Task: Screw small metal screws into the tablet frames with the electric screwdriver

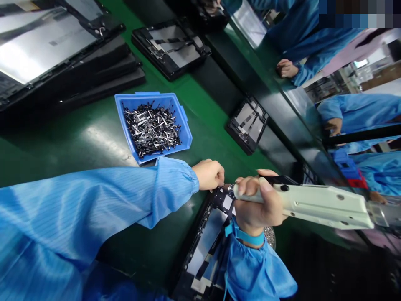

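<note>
My right hand [257,202] is wrapped round a pale green electric screwdriver [319,204], whose metal tip points at the top corner of a black tablet frame [203,242] lying on the green belt. My left hand [209,174] is closed in a loose fist, resting at that same corner just beside the tip; what its fingers pinch, if anything, is hidden. Both arms wear blue sleeves, and a blue strap circles my right wrist.
A blue bin [184,125] of small metal parts sits just beyond my left hand. Stacked dark screen panels [62,58] lie at far left. More tablet frames [247,123] ride the belt [94,142]. Other people's hands and blue sleeves [288,69] work across it.
</note>
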{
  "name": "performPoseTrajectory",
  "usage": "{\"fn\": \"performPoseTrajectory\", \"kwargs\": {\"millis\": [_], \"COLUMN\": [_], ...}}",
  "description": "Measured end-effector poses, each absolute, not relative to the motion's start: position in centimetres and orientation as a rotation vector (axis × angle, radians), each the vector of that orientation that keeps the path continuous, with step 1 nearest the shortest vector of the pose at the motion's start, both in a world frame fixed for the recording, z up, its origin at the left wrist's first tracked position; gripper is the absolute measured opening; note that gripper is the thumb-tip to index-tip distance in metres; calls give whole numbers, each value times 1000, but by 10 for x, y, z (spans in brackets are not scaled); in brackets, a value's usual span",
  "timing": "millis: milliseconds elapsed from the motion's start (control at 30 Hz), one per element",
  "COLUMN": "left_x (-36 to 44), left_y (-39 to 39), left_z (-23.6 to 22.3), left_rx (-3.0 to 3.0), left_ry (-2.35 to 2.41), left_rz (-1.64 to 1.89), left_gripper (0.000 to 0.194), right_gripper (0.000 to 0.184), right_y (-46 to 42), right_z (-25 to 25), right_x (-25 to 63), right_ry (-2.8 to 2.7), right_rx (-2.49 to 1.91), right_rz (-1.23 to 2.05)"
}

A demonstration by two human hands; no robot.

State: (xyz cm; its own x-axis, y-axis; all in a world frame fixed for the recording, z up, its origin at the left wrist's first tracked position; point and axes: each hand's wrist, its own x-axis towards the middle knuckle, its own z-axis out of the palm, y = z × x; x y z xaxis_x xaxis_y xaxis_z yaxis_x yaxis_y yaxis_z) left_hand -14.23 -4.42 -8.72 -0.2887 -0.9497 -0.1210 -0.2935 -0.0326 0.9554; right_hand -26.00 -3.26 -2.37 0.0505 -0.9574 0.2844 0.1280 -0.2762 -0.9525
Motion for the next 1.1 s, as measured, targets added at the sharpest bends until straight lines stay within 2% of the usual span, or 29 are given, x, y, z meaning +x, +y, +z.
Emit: {"fn": "performPoseTrajectory", "kwargs": {"millis": [367,500,633,733,933,1100], "left_x": [-141,-142,-144,-144,-138,-141], "left_y": [-43,-44,-40,-35,-37,-29], "left_z": [-85,-84,-80,-80,-84,-64], "left_rx": [1310,1335,1369,1371,1405,1551], "left_ry": [-1577,-1452,-1432,-1434,-1523,-1579], "left_rz": [-1406,-1492,-1497,-1474,-1300,-1291], "left_gripper": [11,16,12,13,45,37], "right_gripper": [8,12,18,24,20,16], "right_y": [-33,-32,-24,-13,25,36], "right_z": [-28,-37,-33,-15,3,-23], "right_x": [-255,-252,-259,-299,-418,-448], "right_ry": [900,874,894,953,1215,1256], "right_rx": [-1394,-1380,-1320,-1255,-1115,-1065], "right_rz": [-1430,-1440,-1509,-1608,-1933,-2014]}}
